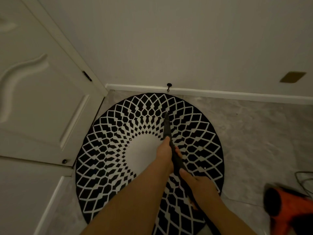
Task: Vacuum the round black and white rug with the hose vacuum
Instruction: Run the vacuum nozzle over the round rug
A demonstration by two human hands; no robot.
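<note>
A: Closest to the lens are two bare forearms coming up from the bottom edge. The left hand (165, 150) sits further forward, its fingers wrapped round a dark crevice nozzle (167, 127), thumb side lying along the top.

B: And the other one?

A: The right hand (197, 184) is lower down the same black wand, clasped round the shaft just behind the left hand. Both are grasping the tool, one ahead of the other.

B: Where does the tip land?

A: The narrow tip reaches the far half of the round black and white rug (108, 150), a little right of the pale centre, among the small diamonds of the pattern. I cannot tell if it touches the pile or sits just above it.

B: The rug itself?

A: It lies flat on a grey marbled floor (254, 133), its far edge just short of a white baseboard (220, 94). A small dark doorstop (168, 87) sticks out from that baseboard, right above the rug's far edge. The rug's left edge runs near the foot of a white panelled door (42, 99).

B: Anything at the right?

A: An orange and black vacuum body (288, 206), blurred, sits on the floor at the lower right, apart from the rug, with a thin dark cord (303, 175) looping beside it. Up on the wall there is a brownish plate (292, 76).
</note>
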